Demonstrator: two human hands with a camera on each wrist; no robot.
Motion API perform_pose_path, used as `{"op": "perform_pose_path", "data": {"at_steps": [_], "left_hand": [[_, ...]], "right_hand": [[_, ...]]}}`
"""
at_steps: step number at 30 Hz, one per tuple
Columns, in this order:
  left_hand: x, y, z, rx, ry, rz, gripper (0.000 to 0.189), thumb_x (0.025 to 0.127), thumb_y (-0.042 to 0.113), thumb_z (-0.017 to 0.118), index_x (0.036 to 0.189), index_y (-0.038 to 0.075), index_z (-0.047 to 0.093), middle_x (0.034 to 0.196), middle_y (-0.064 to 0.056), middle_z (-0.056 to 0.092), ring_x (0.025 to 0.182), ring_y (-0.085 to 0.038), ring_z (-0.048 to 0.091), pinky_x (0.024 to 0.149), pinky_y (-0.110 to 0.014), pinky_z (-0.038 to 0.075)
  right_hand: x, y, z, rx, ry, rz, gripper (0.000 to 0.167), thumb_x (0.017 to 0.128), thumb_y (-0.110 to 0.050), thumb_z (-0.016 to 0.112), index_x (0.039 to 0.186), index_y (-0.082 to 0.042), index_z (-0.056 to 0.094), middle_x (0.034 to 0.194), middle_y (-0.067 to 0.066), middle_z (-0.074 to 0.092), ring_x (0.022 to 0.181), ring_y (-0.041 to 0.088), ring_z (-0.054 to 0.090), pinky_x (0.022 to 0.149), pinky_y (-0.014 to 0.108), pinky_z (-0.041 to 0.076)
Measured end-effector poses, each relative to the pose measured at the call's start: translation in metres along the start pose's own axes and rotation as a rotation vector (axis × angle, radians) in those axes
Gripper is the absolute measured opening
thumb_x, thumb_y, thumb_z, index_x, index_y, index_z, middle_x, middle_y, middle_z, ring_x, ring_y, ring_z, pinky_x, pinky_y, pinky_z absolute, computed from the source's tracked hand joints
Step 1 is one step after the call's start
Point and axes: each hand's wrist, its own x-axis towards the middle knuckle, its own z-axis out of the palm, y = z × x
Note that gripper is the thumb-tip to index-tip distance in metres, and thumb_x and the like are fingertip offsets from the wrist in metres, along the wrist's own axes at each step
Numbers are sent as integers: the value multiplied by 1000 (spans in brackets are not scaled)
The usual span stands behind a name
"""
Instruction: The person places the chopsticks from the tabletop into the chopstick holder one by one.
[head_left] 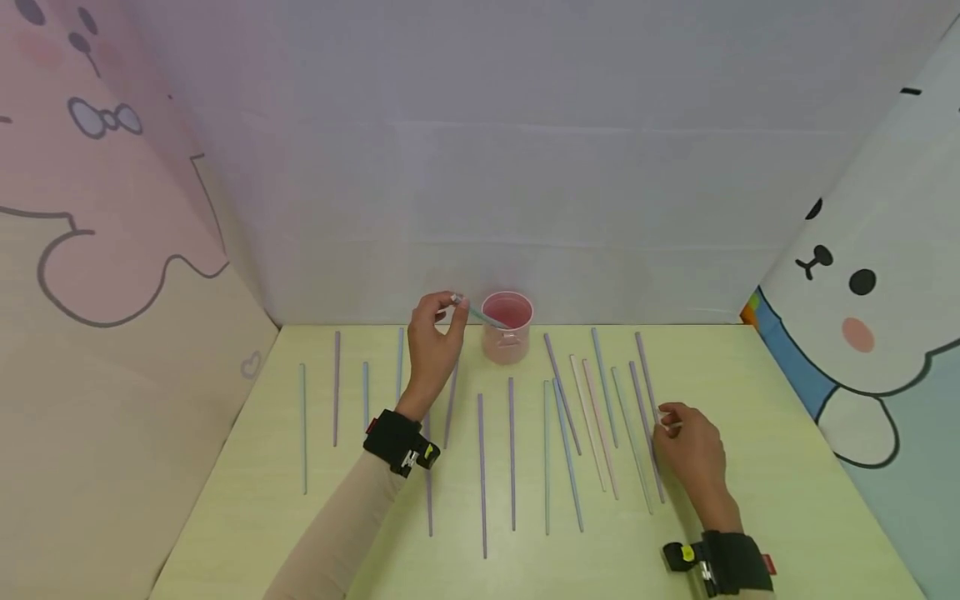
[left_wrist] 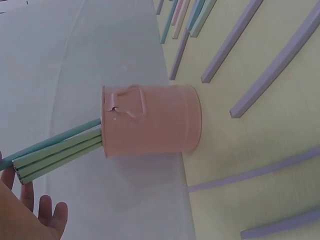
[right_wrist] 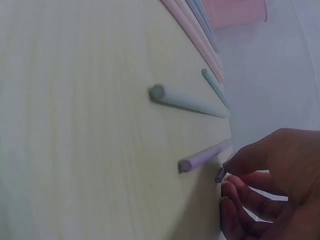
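The left hand pinches green sticks and a blue stick, ends in the pink mug, apparently loading it; the right hand's fingertips pinch a purple stick. Next, the left probably needs to let go.

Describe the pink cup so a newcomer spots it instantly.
On the pale yellow table, go to the far edge, by the grey backdrop. In the head view, the pink cup stands there just right of the left hand. It's the only container among thin sticks.
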Motion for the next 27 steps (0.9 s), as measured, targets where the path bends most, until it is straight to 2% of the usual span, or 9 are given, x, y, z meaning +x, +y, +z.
{"op": "perform_pose_path", "data": {"at_steps": [5,13,21,24,27], "left_hand": [[-2,-5,-1,-2,-24,4,17,101,16,67,112,5,74,115,-12,68,109,-30,62,91,-52,52],[-3,-8,-3,-7,-16,21,20,100,11,68,116,1,72,118,-12,68,108,-30,62,90,-54,54],[-9,-1,-4,32,-24,-11,19,97,6,68,116,4,72,118,-9,67,107,-40,61,90,-48,55],[-9,0,-4,37,-25,-19,19,97,6,68,115,4,72,117,-9,67,107,-36,61,90,-47,55],[-8,-2,-2,26,-26,-22,23,97,8,68,119,4,70,119,-9,67,107,-31,61,90,-52,55]], "right_hand": [[3,0,0,1,2,-17,33,93,-6,64,125,4,66,101,17,70,87,34,71,61,39,53],[8,0,2,-12,7,-33,33,92,-7,64,124,5,66,99,17,69,84,34,70,58,36,50],[10,0,1,-56,-67,-12,35,94,-10,64,124,8,64,97,19,66,73,29,64,50,34,46],[11,1,0,-61,-92,7,34,94,-10,63,123,8,63,99,20,66,74,28,64,49,34,46],[13,2,-2,-64,-106,21,32,93,-9,61,121,7,63,100,20,66,73,28,63,49,34,45]]}}
